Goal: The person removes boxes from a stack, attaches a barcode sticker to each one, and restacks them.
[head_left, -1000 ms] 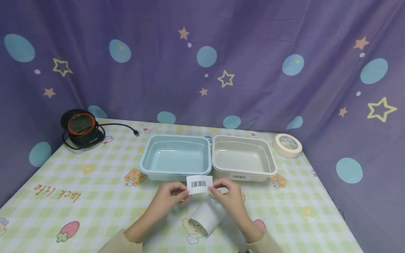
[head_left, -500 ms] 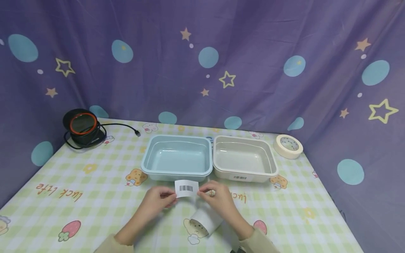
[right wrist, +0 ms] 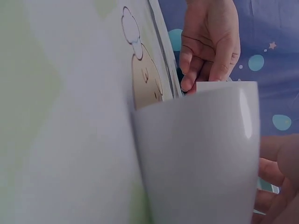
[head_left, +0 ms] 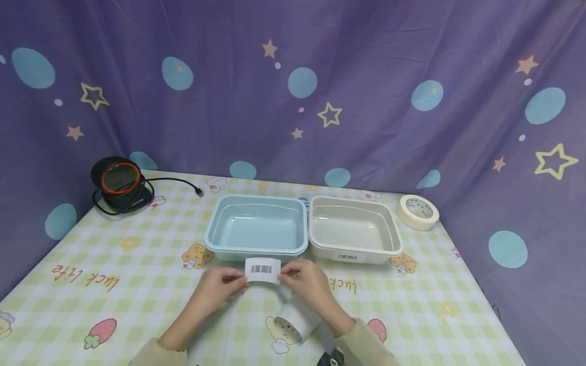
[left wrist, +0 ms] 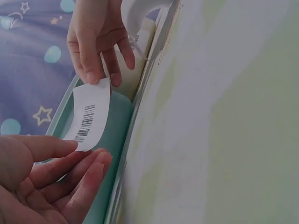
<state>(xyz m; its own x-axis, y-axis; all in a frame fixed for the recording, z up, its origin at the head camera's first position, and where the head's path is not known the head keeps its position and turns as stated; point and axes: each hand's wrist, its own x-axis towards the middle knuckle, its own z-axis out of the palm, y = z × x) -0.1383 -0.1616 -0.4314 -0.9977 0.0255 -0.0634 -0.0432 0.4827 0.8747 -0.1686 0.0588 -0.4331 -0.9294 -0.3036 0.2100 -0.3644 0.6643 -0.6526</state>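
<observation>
A small white barcode label (head_left: 262, 270) is stretched between both hands, just in front of the light blue basin (head_left: 256, 252). My left hand (head_left: 215, 288) pinches its left edge between thumb and finger. At its right edge, my right hand (head_left: 309, 284) pinches it the same way. The label (left wrist: 88, 114) bows slightly in the left wrist view, printed side showing. Below my right hand lies a curled, glossy white sheet or roll (head_left: 299, 317). That white curl (right wrist: 201, 154) hides most of the label and part of my right hand in the right wrist view.
Right of the blue basin stands a beige basin (head_left: 354, 250) with a barcode on its front. A roll of masking tape (head_left: 417, 212) lies at the back right. A black device with an orange ring (head_left: 120, 184) and a cable (head_left: 178, 180) sits at the back left.
Both hands have moved left with the label, from near the gap between the basins to in front of the blue basin. The white curl and the basins stay in place.
</observation>
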